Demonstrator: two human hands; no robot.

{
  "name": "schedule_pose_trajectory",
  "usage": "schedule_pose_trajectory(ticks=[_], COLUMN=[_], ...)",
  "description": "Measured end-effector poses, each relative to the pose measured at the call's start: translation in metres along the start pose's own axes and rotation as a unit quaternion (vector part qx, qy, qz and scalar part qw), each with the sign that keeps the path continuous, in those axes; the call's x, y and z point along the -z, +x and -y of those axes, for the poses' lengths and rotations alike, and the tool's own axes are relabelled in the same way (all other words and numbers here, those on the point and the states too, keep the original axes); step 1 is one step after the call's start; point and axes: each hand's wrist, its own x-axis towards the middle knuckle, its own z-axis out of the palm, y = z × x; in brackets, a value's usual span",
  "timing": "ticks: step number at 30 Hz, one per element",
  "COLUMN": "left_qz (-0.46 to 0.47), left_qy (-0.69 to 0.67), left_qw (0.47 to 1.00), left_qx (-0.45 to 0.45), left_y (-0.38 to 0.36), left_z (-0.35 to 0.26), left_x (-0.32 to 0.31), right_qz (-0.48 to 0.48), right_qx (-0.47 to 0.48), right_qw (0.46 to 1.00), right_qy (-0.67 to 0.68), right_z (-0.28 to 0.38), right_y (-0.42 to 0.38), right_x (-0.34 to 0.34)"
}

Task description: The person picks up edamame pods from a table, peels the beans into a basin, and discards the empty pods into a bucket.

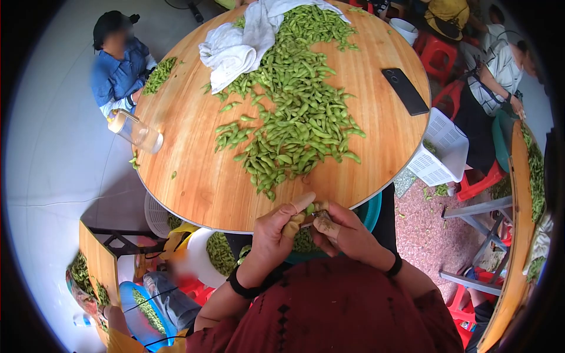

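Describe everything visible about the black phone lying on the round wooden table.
The black phone is a slim, dark rectangular slab with rounded corners and a glossy, unlit surface; a small camera spot shows near its far end. It lies flat on the round wooden table, near the right edge, angled diagonally. It sits apart from the pile of green pods, and nothing touches it but the tabletop. No hand is near it.
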Motion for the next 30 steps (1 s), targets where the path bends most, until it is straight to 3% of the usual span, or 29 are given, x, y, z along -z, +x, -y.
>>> schedule_pose_trajectory(ticks=[6, 9, 11, 12, 13, 14, 15, 17, 18, 20, 21, 22, 23, 30], left_qz=[-0.001, 0.038, 0.019, 0.019, 0.018, 0.016, 0.016, 0.062, 0.063, 0.024, 0.024, -0.024, -0.07, -0.077], left_qy=[-0.007, 0.109, -0.1, -0.1, -0.224, -0.339, -0.34, -0.499, -0.499, -0.178, -0.178, 0.025, 0.227, 0.108], left_qw=[1.0, 0.993, 0.995, 0.995, 0.959, 0.886, 0.886, 0.806, 0.806, 0.959, 0.959, 0.999, 0.959, 0.991], left_qx=[-0.02, -0.037, 0.018, 0.019, 0.17, 0.315, 0.315, 0.312, 0.312, 0.22, 0.219, 0.033, -0.155, -0.02], left_y=[-0.002, -0.007, -0.013, -0.013, -0.011, -0.01, -0.012, -0.014, -0.014, -0.014, -0.015, -0.016, -0.016, -0.021], left_z=[-0.003, -0.012, -0.005, -0.008, -0.011, -0.013, -0.009, 0.003, 0.002, -0.003, 0.0, 0.006, 0.009, 0.004], left_x=[0.001, 0.004, -0.002, -0.002, -0.002, -0.002, -0.001, 0.001, 0.0, -0.004, -0.005, -0.006, -0.007, -0.011], right_qz=[0.01, 0.017, 0.051, 0.05, 0.049, 0.047, 0.047, 0.073, 0.072, 0.066, 0.066, 0.05, 0.034, -0.013], right_qx=[-0.008, 0.001, -0.015, -0.015, -0.059, -0.104, -0.104, -0.151, -0.151, -0.155, -0.155, -0.146, -0.137, -0.072], right_qw=[1.0, 1.0, 0.999, 0.999, 0.995, 0.985, 0.985, 0.963, 0.963, 0.96, 0.96, 0.967, 0.974, 0.997], right_qy=[0.022, -0.017, -0.007, -0.006, 0.06, 0.127, 0.126, 0.211, 0.211, 0.225, 0.225, 0.201, 0.178, -0.025], right_z=[-0.002, -0.001, 0.003, 0.001, -0.003, -0.006, -0.006, -0.005, -0.007, -0.01, -0.009, -0.007, -0.006, -0.002], right_y=[-0.004, -0.007, -0.009, -0.009, -0.006, -0.004, -0.003, -0.002, -0.001, 0.001, 0.002, 0.002, 0.002, -0.003], right_x=[0.001, 0.005, 0.006, 0.007, 0.008, 0.009, 0.01, 0.013, 0.013, 0.014, 0.013, 0.011, 0.009, -0.007])
